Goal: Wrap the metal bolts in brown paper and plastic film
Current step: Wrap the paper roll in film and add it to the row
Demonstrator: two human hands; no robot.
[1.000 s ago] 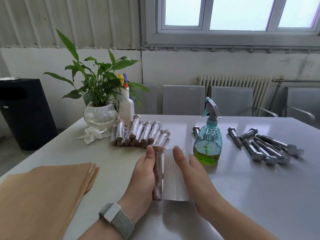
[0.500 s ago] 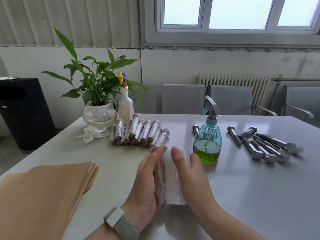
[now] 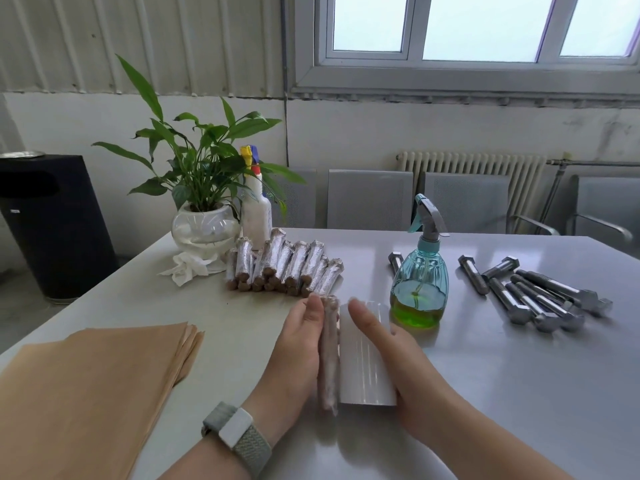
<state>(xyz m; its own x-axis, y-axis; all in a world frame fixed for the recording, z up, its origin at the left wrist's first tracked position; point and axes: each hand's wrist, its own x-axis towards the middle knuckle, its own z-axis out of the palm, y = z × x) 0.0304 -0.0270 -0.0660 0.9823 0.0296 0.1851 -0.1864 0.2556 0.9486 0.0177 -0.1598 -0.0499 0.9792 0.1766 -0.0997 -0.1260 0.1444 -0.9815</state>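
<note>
Brown-paper bolt (image 3: 328, 355): film-covered, lying on the grey table (image 3: 485, 393), pointing toward 12 o'clock.
Left hand (image 3: 294, 355): fingers straight, pressed flat along the bolt's 9 o'clock side.
Right hand (image 3: 398, 362): fingers extended over the film roll (image 3: 363, 362), which touches the bolt at 3 o'clock.
Bare bolts (image 3: 540, 296): heaped at 2 o'clock.
Wrapped bundles (image 3: 287, 268): stacked at 12 o'clock.

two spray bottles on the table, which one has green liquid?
The clear teal spray bottle with the grey trigger, just beyond the right hand. The other, the white spray bottle beside the potted plant, is opaque.
</note>
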